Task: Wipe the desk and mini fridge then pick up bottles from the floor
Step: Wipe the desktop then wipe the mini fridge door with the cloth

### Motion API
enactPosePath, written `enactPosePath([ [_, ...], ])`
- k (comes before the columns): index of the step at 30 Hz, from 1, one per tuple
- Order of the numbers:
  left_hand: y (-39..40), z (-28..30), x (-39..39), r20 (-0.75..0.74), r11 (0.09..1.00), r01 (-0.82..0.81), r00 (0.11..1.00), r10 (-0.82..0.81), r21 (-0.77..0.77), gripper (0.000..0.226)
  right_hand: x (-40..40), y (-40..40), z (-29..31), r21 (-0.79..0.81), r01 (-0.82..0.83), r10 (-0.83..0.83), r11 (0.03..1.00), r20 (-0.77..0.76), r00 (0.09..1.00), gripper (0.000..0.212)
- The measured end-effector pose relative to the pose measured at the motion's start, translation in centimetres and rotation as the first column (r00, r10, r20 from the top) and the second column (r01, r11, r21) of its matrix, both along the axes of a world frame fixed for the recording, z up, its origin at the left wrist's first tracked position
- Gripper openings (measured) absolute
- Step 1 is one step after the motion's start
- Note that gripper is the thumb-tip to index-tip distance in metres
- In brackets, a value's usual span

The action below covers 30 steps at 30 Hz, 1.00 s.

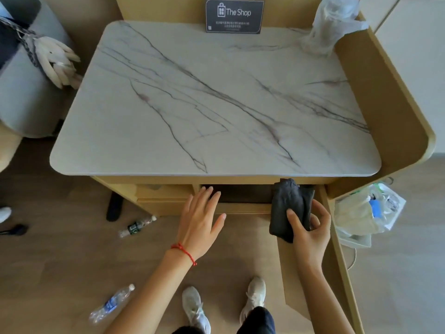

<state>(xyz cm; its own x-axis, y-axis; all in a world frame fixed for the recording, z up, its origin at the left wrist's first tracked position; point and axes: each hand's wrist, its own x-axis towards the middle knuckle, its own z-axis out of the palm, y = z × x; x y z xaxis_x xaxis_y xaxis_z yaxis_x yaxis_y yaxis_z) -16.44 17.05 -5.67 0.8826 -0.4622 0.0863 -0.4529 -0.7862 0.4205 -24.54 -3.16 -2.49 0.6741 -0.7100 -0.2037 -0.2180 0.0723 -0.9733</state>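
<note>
Right hand (307, 227) grips cloth (290, 208) (dark, folded), seemingly below desk (216, 104).

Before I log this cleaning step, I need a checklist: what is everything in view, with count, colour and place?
Desk top: 1, white marble with dark veins, centre.
Sign: 1, black, "The Shop", desk back edge.
Wrapped cups: count unclear, clear plastic, desk back right corner.
Bottles: 2, clear; green label and blue label, floor left.
Bin bag: 1, whitish, right of desk.
Stool: 1, grey, far left.
Cloth: 1, dark grey, below desk edge.
Left hand: open, empty.
Right hand: holding cloth.
</note>
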Motion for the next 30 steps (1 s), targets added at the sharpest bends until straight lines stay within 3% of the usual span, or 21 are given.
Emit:
enactPosePath([
  [13, -3.6, -14.0, 1.8, 0.109, 0.994, -0.050, 0.992, 0.061, -0.092, 0.048, 1.2, -2.7, -15.2, -0.085, -0.143, 0.143, 0.986, -0.012, 0.990, 0.063],
  [25, -2.7, -33.2, 7.1, 0.299, 0.995, -0.015, 0.953, 0.042, -0.094, 0.047, 6.0, -4.1, -35.7, -0.340, -0.254, 0.315, 0.906, 0.138, 0.939, 0.064],
  [30, -2.8, -39.0, 9.8, 0.503, 0.998, 0.003, 0.864, 0.029, -0.063, 0.045, 8.7, -5.0, -42.9, -0.481, -0.149, 0.319, 0.864, 0.294, 0.901, 0.057],
])
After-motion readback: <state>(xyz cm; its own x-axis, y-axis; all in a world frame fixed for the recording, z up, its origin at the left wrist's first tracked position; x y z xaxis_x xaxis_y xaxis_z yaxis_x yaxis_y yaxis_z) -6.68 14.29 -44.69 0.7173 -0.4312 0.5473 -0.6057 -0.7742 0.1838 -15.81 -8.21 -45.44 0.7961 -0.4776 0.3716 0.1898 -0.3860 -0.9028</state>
